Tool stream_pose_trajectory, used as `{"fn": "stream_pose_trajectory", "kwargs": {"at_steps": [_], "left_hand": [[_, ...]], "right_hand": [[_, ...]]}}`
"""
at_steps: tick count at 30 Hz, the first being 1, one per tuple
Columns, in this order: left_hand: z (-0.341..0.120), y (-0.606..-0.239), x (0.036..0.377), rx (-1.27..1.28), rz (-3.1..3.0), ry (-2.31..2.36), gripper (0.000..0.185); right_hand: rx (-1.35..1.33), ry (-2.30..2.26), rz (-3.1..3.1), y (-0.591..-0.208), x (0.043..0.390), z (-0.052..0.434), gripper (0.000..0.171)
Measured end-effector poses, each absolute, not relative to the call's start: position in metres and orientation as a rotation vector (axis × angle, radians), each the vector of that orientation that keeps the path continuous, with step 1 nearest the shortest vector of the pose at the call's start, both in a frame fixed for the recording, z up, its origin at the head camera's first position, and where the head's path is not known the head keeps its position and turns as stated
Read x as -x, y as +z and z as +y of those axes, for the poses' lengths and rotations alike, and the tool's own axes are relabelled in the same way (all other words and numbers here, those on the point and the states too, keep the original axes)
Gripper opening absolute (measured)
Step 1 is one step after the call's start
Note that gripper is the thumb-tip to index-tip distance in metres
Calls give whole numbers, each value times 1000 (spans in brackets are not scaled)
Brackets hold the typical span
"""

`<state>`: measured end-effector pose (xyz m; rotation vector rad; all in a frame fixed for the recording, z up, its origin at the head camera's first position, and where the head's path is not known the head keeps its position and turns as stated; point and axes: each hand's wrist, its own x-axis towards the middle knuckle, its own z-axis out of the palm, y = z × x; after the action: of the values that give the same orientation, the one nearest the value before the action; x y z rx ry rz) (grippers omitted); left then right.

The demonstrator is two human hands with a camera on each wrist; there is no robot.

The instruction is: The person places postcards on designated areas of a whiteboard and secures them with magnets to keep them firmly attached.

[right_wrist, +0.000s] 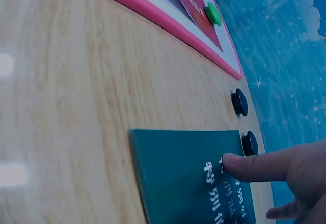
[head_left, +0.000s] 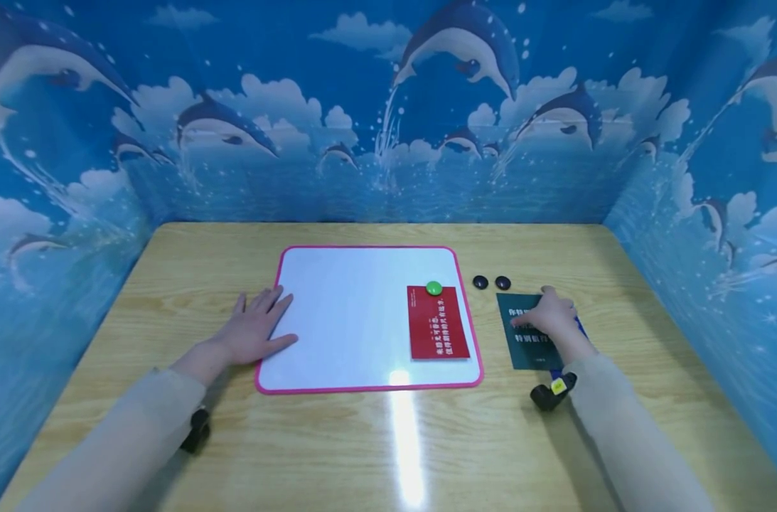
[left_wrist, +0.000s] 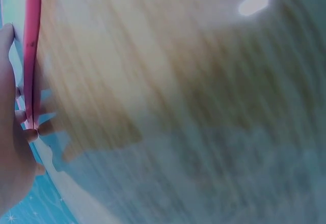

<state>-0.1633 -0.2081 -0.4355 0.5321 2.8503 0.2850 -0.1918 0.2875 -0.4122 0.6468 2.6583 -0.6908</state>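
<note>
A whiteboard point(head_left: 343, 320) with a pink frame lies on the table. My left hand point(head_left: 254, 333) rests across its left edge with spread fingers; the left wrist view shows this hand point(left_wrist: 15, 152) beside the pink rim point(left_wrist: 31, 46). A red card point(head_left: 426, 327) with white writing lies on the board's right side, and a round green magnet point(head_left: 433, 288) sits at its top edge. Over a dark green card point(head_left: 522, 352) is my right hand point(head_left: 554, 316). Its extended thumb point(right_wrist: 254, 167) touches the card's face, and the other fingers are at the far side, partly hidden.
Two black round magnets point(head_left: 480, 282) lie between the board and the green card, toward the back. Something blue point(head_left: 581, 327) peeks out from beneath the green card. A curtain point(head_left: 375, 163) printed with dolphins encloses the wooden table point(head_left: 337, 448) at the back and sides.
</note>
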Motion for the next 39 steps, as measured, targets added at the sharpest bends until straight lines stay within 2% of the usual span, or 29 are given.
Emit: {"fn": "stream_pose_trajectory", "kwargs": {"at_steps": [12, 18, 22, 32, 39], "left_hand": [[-206, -434, 165, -535, 2840, 294, 83], [-207, -437, 167, -530, 2824, 286, 82], [-209, -437, 167, -526, 2818, 305, 83], [-211, -435, 165, -524, 2807, 305, 83], [-209, -435, 165, -525, 2799, 302, 83]], "right_hand": [[-682, -761, 2647, -411, 193, 299, 87], [-638, -954, 2664, -414, 191, 316, 61], [-634, -1155, 2615, -415, 191, 331, 51], [-444, -1558, 2283, -408, 186, 365, 59], [-493, -1836, 1944, -409, 182, 377, 66]]}}
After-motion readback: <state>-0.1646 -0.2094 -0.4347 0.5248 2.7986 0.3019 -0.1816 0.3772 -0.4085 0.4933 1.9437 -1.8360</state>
